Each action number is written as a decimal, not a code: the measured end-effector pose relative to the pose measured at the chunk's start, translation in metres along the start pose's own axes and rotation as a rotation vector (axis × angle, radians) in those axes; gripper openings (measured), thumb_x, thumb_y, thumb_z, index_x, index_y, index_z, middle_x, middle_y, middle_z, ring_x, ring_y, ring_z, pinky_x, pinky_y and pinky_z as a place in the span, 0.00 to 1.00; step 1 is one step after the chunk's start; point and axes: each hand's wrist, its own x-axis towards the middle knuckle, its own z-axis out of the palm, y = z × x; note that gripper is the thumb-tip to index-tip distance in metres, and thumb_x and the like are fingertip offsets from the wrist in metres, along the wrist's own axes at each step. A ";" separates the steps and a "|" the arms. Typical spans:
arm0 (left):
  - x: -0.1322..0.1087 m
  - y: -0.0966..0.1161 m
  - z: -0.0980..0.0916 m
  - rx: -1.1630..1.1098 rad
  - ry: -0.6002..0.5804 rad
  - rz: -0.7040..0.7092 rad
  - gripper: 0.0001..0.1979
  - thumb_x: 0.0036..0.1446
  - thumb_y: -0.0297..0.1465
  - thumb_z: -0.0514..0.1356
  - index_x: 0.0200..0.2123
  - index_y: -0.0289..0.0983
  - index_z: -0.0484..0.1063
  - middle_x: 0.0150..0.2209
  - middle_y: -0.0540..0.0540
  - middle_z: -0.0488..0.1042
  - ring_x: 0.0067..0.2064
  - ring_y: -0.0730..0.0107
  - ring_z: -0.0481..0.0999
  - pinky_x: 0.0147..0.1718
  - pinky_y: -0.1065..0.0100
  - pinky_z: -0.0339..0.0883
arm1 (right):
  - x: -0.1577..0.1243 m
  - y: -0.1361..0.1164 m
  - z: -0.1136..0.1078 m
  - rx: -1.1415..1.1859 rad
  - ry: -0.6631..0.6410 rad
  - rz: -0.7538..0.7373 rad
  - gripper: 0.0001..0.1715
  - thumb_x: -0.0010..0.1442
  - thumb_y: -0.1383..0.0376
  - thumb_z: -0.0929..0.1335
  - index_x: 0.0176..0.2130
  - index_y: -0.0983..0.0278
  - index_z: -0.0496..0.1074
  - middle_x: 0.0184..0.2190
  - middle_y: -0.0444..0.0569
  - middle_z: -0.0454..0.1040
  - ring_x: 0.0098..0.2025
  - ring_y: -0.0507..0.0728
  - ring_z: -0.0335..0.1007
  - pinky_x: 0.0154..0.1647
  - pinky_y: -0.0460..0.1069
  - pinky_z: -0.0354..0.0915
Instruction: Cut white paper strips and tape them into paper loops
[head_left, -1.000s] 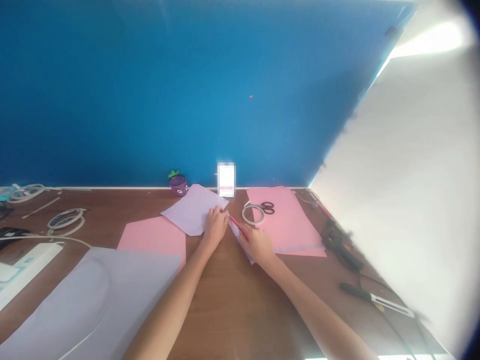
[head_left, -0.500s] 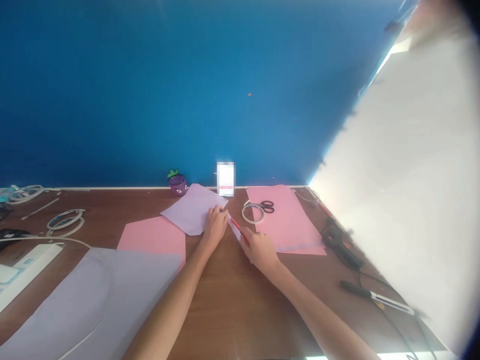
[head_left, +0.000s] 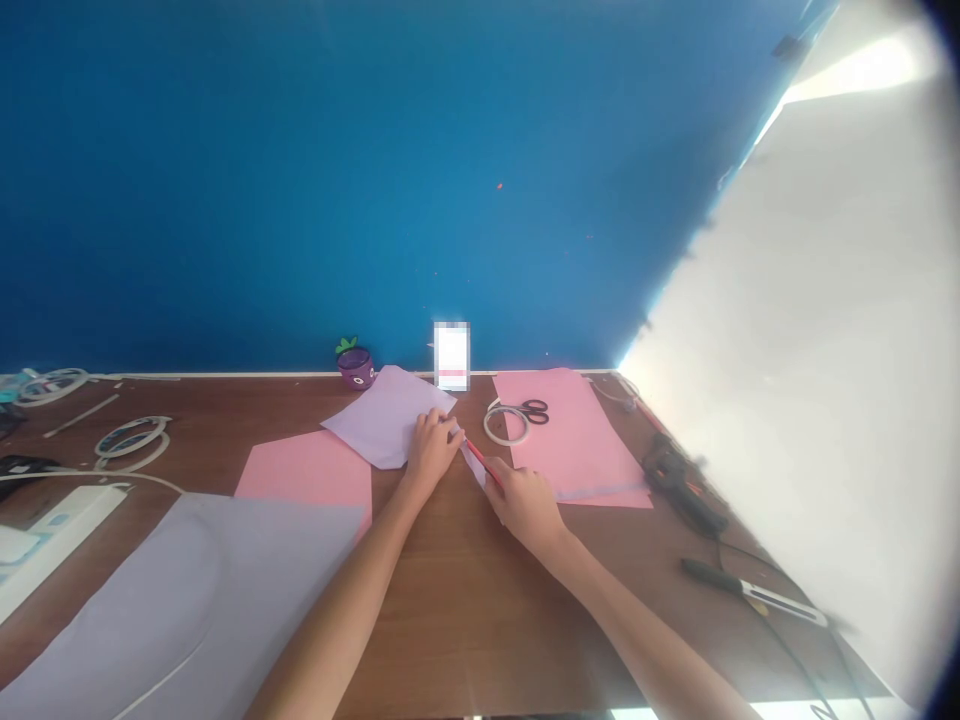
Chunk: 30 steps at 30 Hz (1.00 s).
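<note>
My left hand is closed at the right edge of a purple paper sheet, its fingertips pressed together over a narrow purple strip. What exactly those fingers pinch is too small to tell. Lower right of it, my right hand is closed around a thin red stick-like tool, which points up and left to my left fingertips. Beneath the purple sheet's lower corner lies a pink sheet.
Scissors and a white ring lie on pink paper at the right. A purple cup and a blurred screen stand at the wall. A utility knife, power strip and large purple sheet are nearer.
My left fingertips have shifted slightly right along the strip. My right hand has moved a little right and down with the red tool.
</note>
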 end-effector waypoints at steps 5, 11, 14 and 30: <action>0.000 0.000 0.001 0.002 0.017 -0.004 0.13 0.59 0.39 0.59 0.41 0.40 0.77 0.43 0.42 0.69 0.43 0.59 0.65 0.45 0.61 0.63 | -0.004 0.001 -0.003 0.021 -0.016 0.006 0.12 0.63 0.66 0.60 0.43 0.58 0.70 0.22 0.44 0.70 0.21 0.52 0.61 0.25 0.46 0.41; 0.001 -0.001 0.002 -0.004 0.018 -0.012 0.14 0.58 0.41 0.59 0.41 0.38 0.78 0.43 0.42 0.69 0.43 0.59 0.65 0.45 0.61 0.64 | -0.011 0.003 -0.008 0.041 -0.037 0.020 0.12 0.63 0.65 0.60 0.43 0.58 0.71 0.22 0.43 0.70 0.20 0.51 0.61 0.24 0.46 0.41; 0.001 -0.001 0.002 -0.007 0.020 -0.014 0.14 0.58 0.40 0.59 0.42 0.39 0.78 0.43 0.42 0.69 0.44 0.59 0.65 0.45 0.61 0.64 | -0.016 0.004 -0.011 0.075 -0.043 0.016 0.12 0.63 0.66 0.60 0.43 0.58 0.71 0.22 0.43 0.71 0.21 0.51 0.62 0.24 0.46 0.41; 0.001 -0.001 0.004 -0.009 0.024 -0.003 0.15 0.59 0.40 0.58 0.43 0.39 0.77 0.44 0.41 0.69 0.45 0.58 0.65 0.46 0.60 0.63 | -0.044 0.005 -0.016 0.100 -0.024 0.073 0.15 0.63 0.66 0.60 0.46 0.56 0.72 0.21 0.42 0.71 0.21 0.52 0.64 0.23 0.46 0.43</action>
